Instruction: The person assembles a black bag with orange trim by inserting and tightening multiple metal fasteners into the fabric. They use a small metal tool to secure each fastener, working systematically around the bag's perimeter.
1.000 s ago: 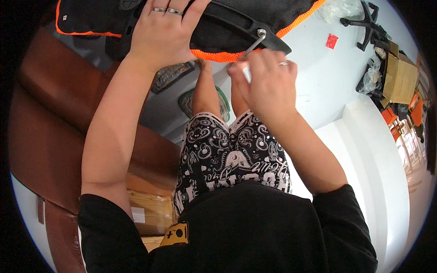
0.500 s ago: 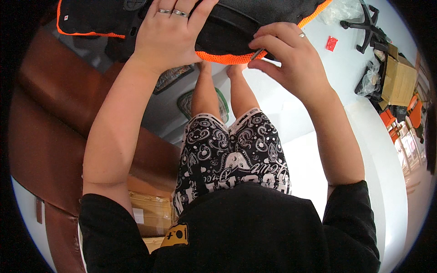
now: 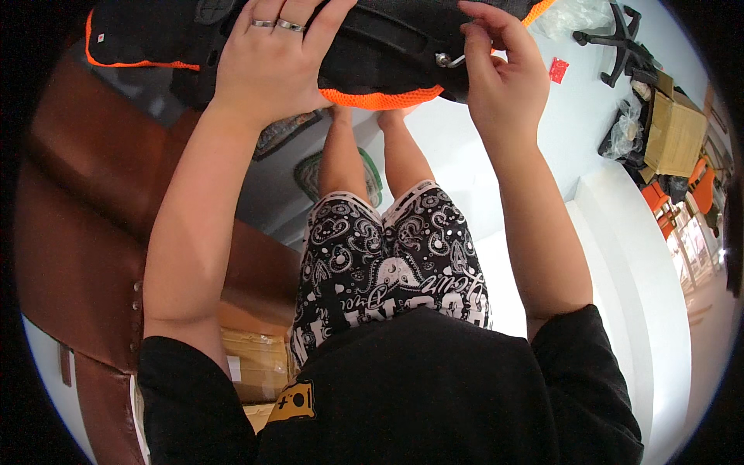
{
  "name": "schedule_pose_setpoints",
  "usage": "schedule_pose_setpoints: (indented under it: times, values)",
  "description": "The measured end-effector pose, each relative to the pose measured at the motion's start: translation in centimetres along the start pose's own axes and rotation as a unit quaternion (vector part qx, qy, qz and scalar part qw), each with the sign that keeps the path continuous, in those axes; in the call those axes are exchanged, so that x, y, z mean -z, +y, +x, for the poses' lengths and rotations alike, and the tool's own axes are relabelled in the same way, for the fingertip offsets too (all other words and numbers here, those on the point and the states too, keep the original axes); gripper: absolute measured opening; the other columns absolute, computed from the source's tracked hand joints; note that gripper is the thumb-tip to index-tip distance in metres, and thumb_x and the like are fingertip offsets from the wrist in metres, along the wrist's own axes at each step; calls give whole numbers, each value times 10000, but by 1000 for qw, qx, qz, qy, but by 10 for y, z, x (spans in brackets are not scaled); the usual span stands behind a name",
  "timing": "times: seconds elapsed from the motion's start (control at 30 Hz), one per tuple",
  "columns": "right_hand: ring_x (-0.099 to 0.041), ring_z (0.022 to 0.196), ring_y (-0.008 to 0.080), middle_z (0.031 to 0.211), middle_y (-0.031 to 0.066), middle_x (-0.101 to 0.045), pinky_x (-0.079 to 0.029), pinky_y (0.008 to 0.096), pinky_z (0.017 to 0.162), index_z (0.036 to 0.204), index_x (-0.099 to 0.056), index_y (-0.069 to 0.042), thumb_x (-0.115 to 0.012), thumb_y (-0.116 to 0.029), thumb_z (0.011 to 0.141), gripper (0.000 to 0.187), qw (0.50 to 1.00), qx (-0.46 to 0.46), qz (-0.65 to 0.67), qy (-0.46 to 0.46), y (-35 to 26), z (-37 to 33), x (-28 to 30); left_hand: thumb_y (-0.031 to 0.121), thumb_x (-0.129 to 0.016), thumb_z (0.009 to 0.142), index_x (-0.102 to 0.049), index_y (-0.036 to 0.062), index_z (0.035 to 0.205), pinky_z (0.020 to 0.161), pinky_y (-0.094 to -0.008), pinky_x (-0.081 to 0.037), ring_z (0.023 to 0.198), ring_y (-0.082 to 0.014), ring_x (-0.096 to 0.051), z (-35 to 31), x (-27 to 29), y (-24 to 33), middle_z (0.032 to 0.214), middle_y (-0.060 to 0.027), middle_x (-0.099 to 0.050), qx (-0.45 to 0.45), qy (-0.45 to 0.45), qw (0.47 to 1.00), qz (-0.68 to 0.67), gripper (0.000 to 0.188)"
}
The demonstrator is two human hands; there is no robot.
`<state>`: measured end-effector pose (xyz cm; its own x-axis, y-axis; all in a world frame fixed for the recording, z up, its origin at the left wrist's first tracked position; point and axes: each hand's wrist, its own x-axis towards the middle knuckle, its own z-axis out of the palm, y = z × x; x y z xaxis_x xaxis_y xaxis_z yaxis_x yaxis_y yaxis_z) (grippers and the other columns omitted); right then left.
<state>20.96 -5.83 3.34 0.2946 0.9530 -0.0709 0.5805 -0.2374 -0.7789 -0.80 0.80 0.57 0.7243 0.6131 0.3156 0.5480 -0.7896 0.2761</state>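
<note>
Steel-coloured, apparently stiff and perhaps slippery, the hex key (image 3: pixel 457 61) meets a bolt (image 3: pixel 442 60) toward the near right corner of the orange-edged panel (image 3: pixel 364 74), best gripped by its free end. The right hand (image 3: pixel 509 77) curls there, grip unclear; the left hand (image 3: pixel 267 70), fingers apart, lies across the soft-looking panel.

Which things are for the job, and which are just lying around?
In use:
black padded piece with orange edging, under the left hand
bent metal key, at the right hand

Lying about, it seems:
red packet
cardboard box
crumpled plastic
</note>
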Motion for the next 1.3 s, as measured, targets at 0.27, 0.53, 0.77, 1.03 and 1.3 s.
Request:
schedule_pose_setpoints:
  times: [0.27, 0.53, 0.77, 1.03, 1.3]
  values:
    - [-644, 758, 167, 869, 42, -698, -488, 269, 745, 1079, -726, -113, -711, -39, 822, 268, 949, 215, -224, -52, 12, -35, 37, 520, -730, 641, -556, 19, 1189, 1005, -494, -400, 1087, -329, -490, 1, -1, -3, 1152, -139, -525, -7, -6, 1000, -5, 762]
    - [-614, 814, 128, 833, -99, -667, -392, 319, 761, 1025, -724, -234, -791, -232, 678, 354, 900, 329, -249, -138, 13, -16, 52, 542, -704, 679, -544, 21, 1199, 1001, -500, -397, 1093, -334, -482, 8, -6, 1, 1157, -140, -520, 11, -17, 1000, -7, 753]
    - [-598, 911, 338, 889, 128, -635, -499, 448, 811, 931, -694, -99, -670, -50, 672, 264, 976, 216, -32, 21, -2, 39, -30, 508, -816, 595, -382, 61, 1433, 1128, -481, -295, 1320, -359, -409, -3, -12, -16, 1399, -156, -471, 23, -123, 992, -24, 1044]
    - [-586, 873, 315, 838, 78, -614, -467, 447, 731, 867, -650, -112, -658, -28, 716, 173, 996, -8, -4, 85, -12, -1, -22, 246, -865, 622, -228, 61, 1490, 1142, -459, -336, 1383, -345, -351, -45, -19, -59, 1494, -172, -347, 34, -202, 979, -19, 1092]
    - [-591, 768, 142, 848, -40, -660, -405, 400, 819, 976, -683, -176, -690, -95, 776, 215, 969, 178, -154, 77, 12, -62, -10, 249, -867, 614, -284, 63, 1476, 1136, -454, -350, 1377, -338, -373, -51, -29, -55, 1471, -160, -384, 36, -173, 984, -24, 1057]
